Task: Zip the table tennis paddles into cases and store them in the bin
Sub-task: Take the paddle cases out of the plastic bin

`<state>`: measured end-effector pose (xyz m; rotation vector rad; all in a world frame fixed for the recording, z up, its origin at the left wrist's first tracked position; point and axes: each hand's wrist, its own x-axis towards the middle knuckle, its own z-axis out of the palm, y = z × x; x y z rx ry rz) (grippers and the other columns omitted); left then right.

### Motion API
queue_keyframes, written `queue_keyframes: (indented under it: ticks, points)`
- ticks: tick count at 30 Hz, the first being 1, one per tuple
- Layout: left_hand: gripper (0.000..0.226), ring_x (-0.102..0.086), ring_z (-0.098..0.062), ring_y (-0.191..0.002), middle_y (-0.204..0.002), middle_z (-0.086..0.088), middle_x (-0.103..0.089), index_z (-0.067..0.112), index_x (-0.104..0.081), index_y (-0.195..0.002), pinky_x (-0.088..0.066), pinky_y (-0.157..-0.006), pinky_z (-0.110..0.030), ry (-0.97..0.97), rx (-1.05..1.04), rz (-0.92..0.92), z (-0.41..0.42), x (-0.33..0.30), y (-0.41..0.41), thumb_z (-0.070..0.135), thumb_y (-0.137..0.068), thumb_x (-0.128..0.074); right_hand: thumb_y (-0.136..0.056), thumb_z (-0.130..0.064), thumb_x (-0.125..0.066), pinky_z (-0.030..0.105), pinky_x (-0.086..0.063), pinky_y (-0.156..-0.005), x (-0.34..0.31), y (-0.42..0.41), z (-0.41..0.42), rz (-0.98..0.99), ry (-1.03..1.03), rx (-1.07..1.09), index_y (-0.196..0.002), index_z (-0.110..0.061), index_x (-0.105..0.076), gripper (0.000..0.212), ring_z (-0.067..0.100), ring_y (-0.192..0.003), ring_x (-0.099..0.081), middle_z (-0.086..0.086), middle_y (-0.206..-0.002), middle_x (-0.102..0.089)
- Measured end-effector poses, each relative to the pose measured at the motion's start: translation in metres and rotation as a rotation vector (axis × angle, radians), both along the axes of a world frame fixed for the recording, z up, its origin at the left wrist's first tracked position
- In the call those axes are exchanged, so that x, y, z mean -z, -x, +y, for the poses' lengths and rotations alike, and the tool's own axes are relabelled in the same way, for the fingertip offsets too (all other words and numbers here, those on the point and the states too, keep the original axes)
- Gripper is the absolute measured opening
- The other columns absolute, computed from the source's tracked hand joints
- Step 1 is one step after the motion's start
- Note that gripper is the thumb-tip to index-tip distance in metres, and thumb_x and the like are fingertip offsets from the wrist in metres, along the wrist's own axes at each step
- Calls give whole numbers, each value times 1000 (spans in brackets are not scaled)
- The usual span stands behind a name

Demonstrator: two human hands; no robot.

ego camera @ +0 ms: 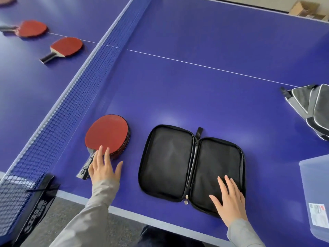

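Observation:
A black paddle case (170, 163) lies unzipped and spread flat near the front edge of the blue table (195, 90). My right hand (229, 200) rests flat on the case's right half, fingers apart. To the left of the case lies a stack of red paddles (108, 132). My left hand (104, 168) is spread over its handle (85, 166) and touches the blade's near edge. Its grasp has not closed. Across the net lie two more red paddles (66, 47) (32, 28).
The net (74, 97) runs diagonally at the left, its post clamp at the front corner. Grey and black cases (309, 107) are piled at the right edge. A clear plastic bin (315, 198) stands at the front right. Cardboard boxes (304, 8) sit beyond the table.

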<state>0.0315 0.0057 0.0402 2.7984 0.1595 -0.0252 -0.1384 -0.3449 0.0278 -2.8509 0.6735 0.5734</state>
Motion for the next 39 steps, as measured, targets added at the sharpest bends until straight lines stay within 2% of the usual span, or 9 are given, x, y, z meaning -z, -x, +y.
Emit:
queue_keyframes:
  ticks: [3, 6, 10, 13, 21, 24, 29, 36, 39]
  points:
    - [78, -28, -35, -136, -149, -16, -33, 5, -35, -142, -24, -106, -53, 16, -158, 26, 42, 1, -14, 32, -78, -72, -94, -55, -38, 33, -20, -115, -4, 0, -2, -1, 11, 11, -150, -28, -14, 67, 15, -148, -4, -4, -160, -8]
    - [83, -37, -38, -128, -138, -19, -43, 7, -35, -141, -30, -101, -54, 20, -251, 169, 65, 6, -25, 37, -74, -75, -94, -52, -42, 34, -22, -113, -7, 1, -5, 8, 1, 24, -150, -26, -19, 66, 15, -147, -7, -4, -159, -12]
    - [57, -43, -39, -115, -117, -18, -53, 7, -56, -121, -41, -92, -52, 64, -258, 250, 78, 17, -35, 32, -74, -76, -93, -50, -46, 36, -25, -112, -10, 5, -10, 13, 16, 32, -148, -24, -25, 64, 16, -146, -14, -3, -157, -19]
    - [39, -47, -41, -107, -106, -20, -55, 4, -61, -106, -43, -89, -49, 135, -258, 244, 85, 24, -40, 22, -75, -76, -93, -51, -45, 34, -27, -111, -12, 9, -17, 38, 65, 33, -148, -24, -25, 65, 16, -145, -17, -3, -157, -20]
    - [35, -57, -38, -88, -93, -14, -61, 10, -63, -96, -46, -78, -44, 250, -282, 263, 96, 27, -46, 24, -69, -81, -93, -53, -42, 33, -30, -109, -14, 22, -23, 81, 125, 85, -149, -25, -21, 66, 17, -146, -15, -1, -158, -18]
    - [31, -57, -36, -80, -85, -12, -62, 12, -63, -90, -47, -71, -41, 283, -299, 250, 93, 23, -42, 26, -69, -81, -94, -53, -39, 32, -28, -111, -12, 23, -20, 99, 111, 94, -150, -26, -17, 66, 17, -147, -10, -1, -159, -12]
    - [25, -55, -27, -54, -59, -10, -60, 17, -60, -71, -38, -48, -29, 358, -347, 230, 77, 12, -32, 32, -70, -79, -95, -54, -36, 32, -25, -113, -7, 23, -15, 121, 102, 103, -151, -28, -13, 66, 17, -148, -3, -2, -160, -3]
    - [32, -58, -36, -54, -55, -15, -60, 12, -56, -64, -47, -50, -32, 436, -357, 259, 26, -12, -11, 36, -72, -76, -95, -53, -37, 34, -21, -115, 0, 27, -14, 86, 56, 142, -151, -29, -11, 67, 18, -148, 0, -2, -161, 2]
    - [31, -55, -30, -54, -58, -11, -59, 14, -56, -66, -41, -48, -28, 471, -341, 257, -14, -19, 7, 37, -72, -75, -95, -54, -36, 33, -20, -115, 2, 30, -16, 67, 41, 145, -151, -29, -9, 67, 18, -148, 1, -3, -161, 3]
